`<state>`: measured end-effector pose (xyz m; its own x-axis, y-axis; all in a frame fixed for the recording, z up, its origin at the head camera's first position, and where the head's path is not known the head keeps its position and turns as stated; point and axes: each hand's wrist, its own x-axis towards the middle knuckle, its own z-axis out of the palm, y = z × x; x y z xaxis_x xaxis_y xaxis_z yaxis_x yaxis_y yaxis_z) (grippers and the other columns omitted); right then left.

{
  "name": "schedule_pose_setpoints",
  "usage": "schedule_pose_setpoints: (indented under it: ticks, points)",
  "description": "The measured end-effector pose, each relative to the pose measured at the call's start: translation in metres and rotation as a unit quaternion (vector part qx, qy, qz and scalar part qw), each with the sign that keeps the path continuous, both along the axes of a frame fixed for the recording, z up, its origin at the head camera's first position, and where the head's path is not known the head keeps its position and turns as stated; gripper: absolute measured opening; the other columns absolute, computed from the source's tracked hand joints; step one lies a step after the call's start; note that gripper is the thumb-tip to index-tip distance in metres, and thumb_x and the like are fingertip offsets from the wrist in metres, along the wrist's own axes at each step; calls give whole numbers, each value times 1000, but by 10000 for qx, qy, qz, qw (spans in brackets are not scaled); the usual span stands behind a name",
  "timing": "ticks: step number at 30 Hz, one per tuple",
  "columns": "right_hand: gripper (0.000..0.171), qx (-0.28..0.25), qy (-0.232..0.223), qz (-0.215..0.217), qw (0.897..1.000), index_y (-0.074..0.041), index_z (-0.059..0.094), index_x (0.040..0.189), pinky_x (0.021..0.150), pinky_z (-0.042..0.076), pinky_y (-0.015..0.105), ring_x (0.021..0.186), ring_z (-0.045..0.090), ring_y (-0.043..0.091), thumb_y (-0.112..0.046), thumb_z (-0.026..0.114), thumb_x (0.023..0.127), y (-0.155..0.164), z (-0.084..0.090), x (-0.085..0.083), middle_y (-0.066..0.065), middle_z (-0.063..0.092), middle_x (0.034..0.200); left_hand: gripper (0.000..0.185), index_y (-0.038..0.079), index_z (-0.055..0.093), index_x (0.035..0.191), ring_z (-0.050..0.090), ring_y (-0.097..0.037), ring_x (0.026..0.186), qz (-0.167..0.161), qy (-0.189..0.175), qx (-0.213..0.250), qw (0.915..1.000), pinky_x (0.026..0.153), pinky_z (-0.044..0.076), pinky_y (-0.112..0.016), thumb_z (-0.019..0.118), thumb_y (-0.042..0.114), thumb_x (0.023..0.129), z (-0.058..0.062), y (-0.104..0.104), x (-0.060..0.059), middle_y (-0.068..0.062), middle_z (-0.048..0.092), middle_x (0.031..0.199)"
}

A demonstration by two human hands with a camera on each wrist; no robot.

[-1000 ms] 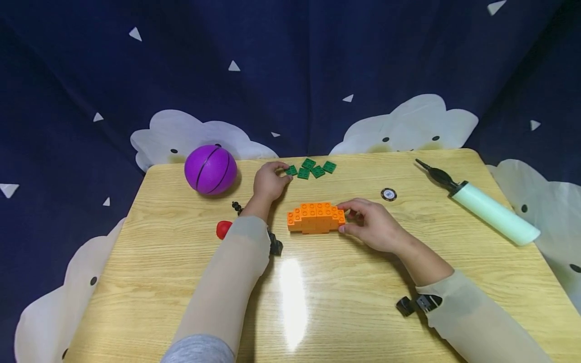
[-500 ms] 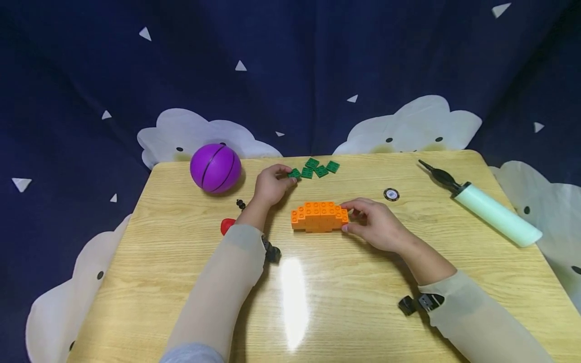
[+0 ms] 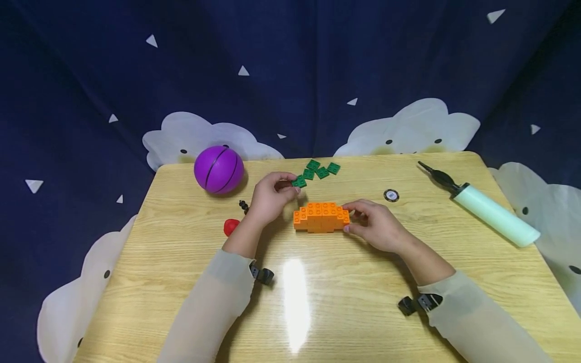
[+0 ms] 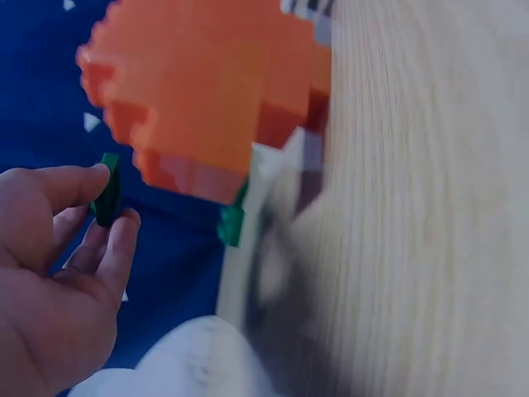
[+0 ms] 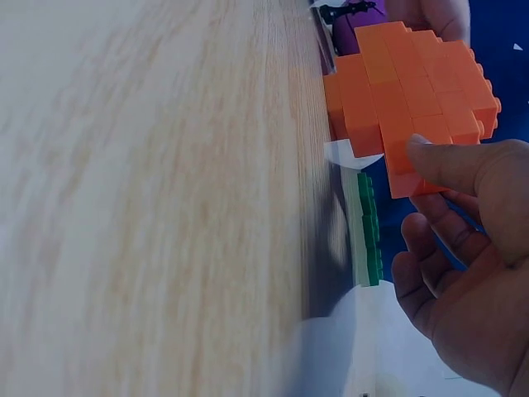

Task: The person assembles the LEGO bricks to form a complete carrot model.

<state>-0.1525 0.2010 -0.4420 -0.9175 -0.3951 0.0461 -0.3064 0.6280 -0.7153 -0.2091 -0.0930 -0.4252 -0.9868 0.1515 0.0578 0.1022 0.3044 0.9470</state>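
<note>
No writing is legible on any object. The orange brick block (image 3: 321, 217) stands mid-table (image 3: 345, 282), with bare wood stretching toward the near edge. The right hand (image 3: 379, 227) grasps the block's right end between thumb and fingers. The left hand (image 3: 271, 194) pinches 1 green plate (image 3: 299, 182) just above the block's left side; 3 more green plates (image 3: 321, 169) lie near the far edge.

The table (image 3: 363, 282) is glossy, smooth wood-grain. On it, the orange block build (image 3: 321, 217) and green plates (image 3: 322, 170) look like studded, matt plastic.
</note>
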Motion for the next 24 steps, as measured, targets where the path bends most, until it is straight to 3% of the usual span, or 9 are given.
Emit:
schedule_pose_setpoints:
  ticks: [9, 18, 24]
  points:
    - [46, 47, -8, 16, 10000, -11, 66, 136, 80, 54, 43, 100, 63, 27, -16, 81, 92, 0, 2, 2, 2, 67, 117, 27, 6, 74, 118, 69, -21, 111, -254, 141, 442, 9986, 93, 57, -28, 79, 6, 91, 16, -4, 36, -5, 66, 130]
    - [46, 69, 59, 25, 10000, -10, 66, 136, 82, 55, 45, 102, 63, 27, -16, 81, 92, 1, 1, 0, 4, 67, 120, 28, 6, 73, 118, 71, -21, 109, -602, -72, 754, 9953, 89, 59, -29, 77, 0, 91, 12, -3, 54, -3, 69, 129]
    - [46, 85, 48, 55, 9999, -10, 65, 136, 80, 54, 42, 101, 63, 26, -14, 80, 92, 0, 1, 2, 3, 67, 119, 29, 5, 75, 118, 69, -22, 112, -887, 324, 730, 9928, 96, 56, -32, 76, -3, 91, 10, -1, 62, -5, 68, 129]
